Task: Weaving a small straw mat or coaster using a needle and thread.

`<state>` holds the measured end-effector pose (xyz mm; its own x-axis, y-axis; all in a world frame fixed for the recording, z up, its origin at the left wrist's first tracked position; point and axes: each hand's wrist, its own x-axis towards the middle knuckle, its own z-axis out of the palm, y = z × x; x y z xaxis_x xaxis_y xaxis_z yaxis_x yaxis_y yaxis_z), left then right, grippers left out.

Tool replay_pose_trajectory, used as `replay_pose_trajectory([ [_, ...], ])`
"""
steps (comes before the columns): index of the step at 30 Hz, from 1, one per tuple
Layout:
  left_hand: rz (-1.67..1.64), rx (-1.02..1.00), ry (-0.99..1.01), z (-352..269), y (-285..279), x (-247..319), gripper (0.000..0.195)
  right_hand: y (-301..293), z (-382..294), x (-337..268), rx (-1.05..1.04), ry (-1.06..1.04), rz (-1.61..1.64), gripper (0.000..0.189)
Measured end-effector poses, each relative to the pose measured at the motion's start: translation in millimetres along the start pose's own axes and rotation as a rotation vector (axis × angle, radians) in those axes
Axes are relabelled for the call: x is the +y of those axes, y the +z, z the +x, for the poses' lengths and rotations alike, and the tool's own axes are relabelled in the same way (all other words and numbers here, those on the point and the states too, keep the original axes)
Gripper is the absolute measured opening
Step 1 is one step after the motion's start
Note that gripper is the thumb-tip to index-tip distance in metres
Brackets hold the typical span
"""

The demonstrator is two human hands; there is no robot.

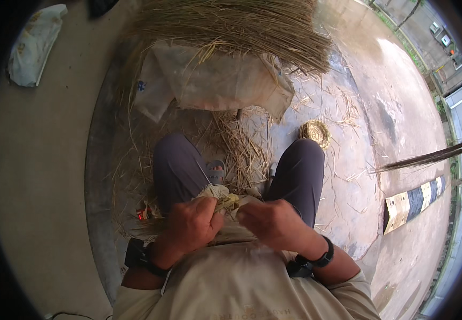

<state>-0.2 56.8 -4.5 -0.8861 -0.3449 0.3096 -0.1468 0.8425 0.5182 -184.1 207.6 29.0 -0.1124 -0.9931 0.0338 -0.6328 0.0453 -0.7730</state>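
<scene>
Between my two hands, over my lap, is a small piece of yellowish plaited straw [227, 201]. My left hand [197, 222] is closed on its near left side, with loose stalks trailing out below the fist. Close by on the right, my right hand [273, 224] is at the straw's edge, slightly blurred; its fingertips are bent, and what they pinch is hard to make out. A pale cloth [211, 193] lies across my lap under the straw. Past my right knee a round coiled straw piece [315, 134] rests on the ground.
A large bundle of dry straw stalks [231, 24] lies ahead on a plastic sack [215, 80]. Loose straw [243, 154] litters the floor between my feet. A red packet [143, 213] is by my left thigh. At the right are a patterned strip [415, 204] and a dark bristle bunch [427, 157].
</scene>
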Motion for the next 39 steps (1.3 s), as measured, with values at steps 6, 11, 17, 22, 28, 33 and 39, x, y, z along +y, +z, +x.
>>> replay_pose_trajectory([
  [6, -0.006, -0.161, 0.161, 5.3, 3.3, 17.9, 0.018, 6.8, 29.2, 24.0, 0.056, -0.157, -0.099, 0.007],
  [11, -0.062, -0.158, 0.182, 9.8, 3.2, 23.9, 0.016, 5.7, 47.7, 23.7, 0.079, 0.134, 0.237, 0.011],
  [17, -0.052, -0.144, 0.129, -1.1, 6.6, 13.7, 0.02, 12.7, 37.7, 18.5, 0.187, -0.012, 0.42, 0.017],
  [22, -0.035, -0.254, 0.025, -0.9, -6.9, 1.2, 0.018, -21.7, 23.0, 20.3, 0.428, 0.198, 1.489, 0.023],
  [28, 0.165, -0.317, -0.17, -30.6, -78.2, -63.4, 0.021, -137.3, -66.3, 83.8, 0.902, 0.2, 1.284, 0.026],
  [33, 0.333, -0.362, -0.327, -47.3, -123.8, -81.0, 0.022, -227.1, -170.8, 149.4, 1.345, 0.241, 0.938, 0.04],
  [39, 0.362, -0.376, -0.345, -56.3, -127.1, -81.0, 0.025, -247.0, -201.6, 185.4, 1.377, 0.271, 0.817, 0.04],
])
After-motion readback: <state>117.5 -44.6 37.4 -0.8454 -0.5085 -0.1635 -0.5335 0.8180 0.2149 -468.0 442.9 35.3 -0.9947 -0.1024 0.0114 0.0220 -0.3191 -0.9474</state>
